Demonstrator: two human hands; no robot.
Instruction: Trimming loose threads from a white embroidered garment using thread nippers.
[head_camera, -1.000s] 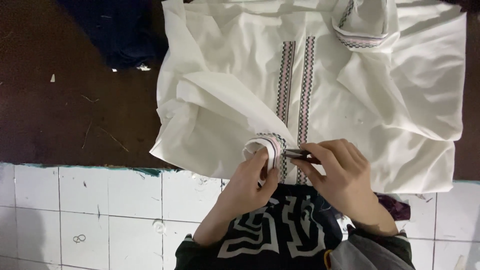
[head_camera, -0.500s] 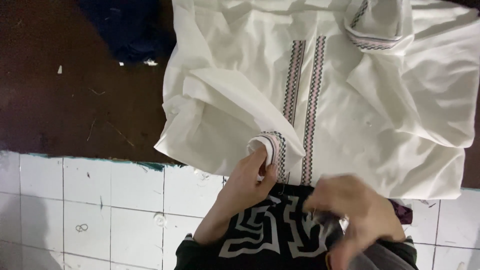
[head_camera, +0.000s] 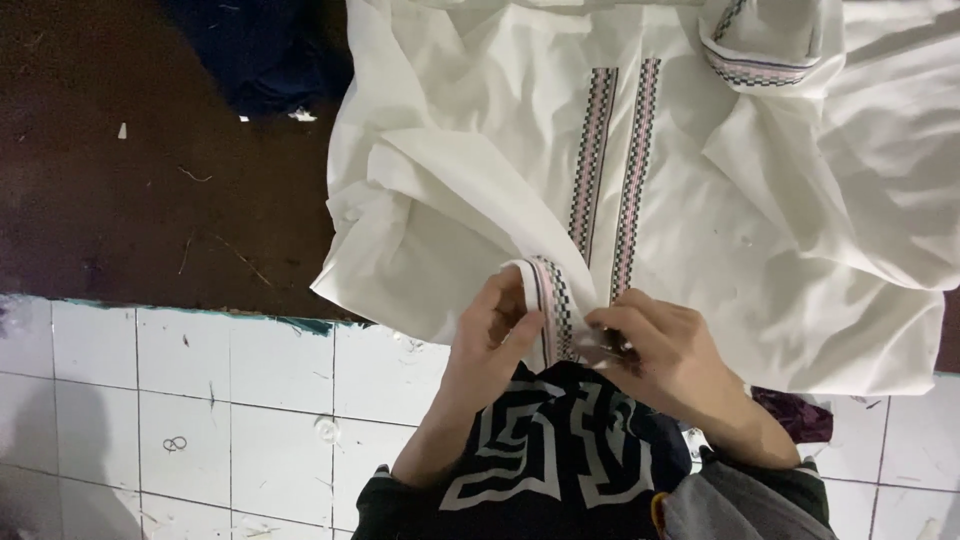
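A white garment (head_camera: 480, 130) with two dark patterned trim bands down its front lies spread over a dark surface. My left hand (head_camera: 497, 325) pinches the patterned cuff (head_camera: 548, 295) of a folded sleeve near the garment's lower edge. My right hand (head_camera: 665, 350) is closed beside the cuff, holding a small dark metal tool (head_camera: 608, 345) whose kind I cannot tell. A second patterned cuff (head_camera: 760, 55) lies at the top right.
A dark blue cloth (head_camera: 265, 55) lies at the top left on the dark brown surface (head_camera: 120, 180). White tiles (head_camera: 200, 400) run below it. A dark purple scrap (head_camera: 795, 410) shows under the garment's lower right. My black patterned shirt (head_camera: 560, 460) fills the bottom centre.
My right hand drew back toward my body, then returned to the cuff with the small tool. My left hand kept hold of the cuff. The view shifted slightly.
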